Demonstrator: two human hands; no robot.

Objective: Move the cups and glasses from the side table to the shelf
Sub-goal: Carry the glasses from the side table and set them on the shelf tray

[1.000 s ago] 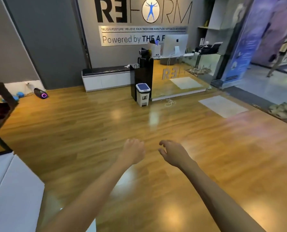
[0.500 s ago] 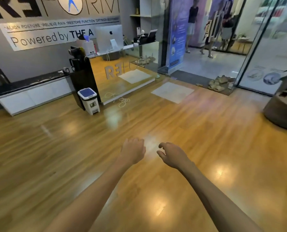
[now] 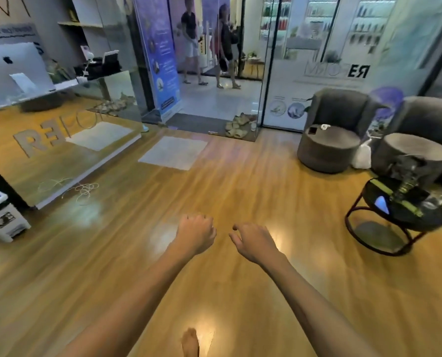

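Both arms reach out in front of me over the wooden floor. My left hand [image 3: 195,234] is curled into a loose fist and holds nothing. My right hand [image 3: 253,240] is empty, with its fingers slightly bent and apart. At the right edge stands a round black side table [image 3: 379,220] on a dark metal frame, well right of my right hand. Blurred glassware [image 3: 407,179] and other small items stand on its top. No shelf for the cups is clearly seen.
Two grey armchairs [image 3: 335,130] stand at the right behind the side table. A reception counter [image 3: 60,140] with a computer fills the left, a white bin [image 3: 1,215] beside it. Glass doors [image 3: 214,73] lie ahead, with two people beyond. My bare foot [image 3: 190,342] shows below.
The view has swung to the right: the wall sign and counter slid left, and the armchairs and side table came into view. Both hands kept their pose.
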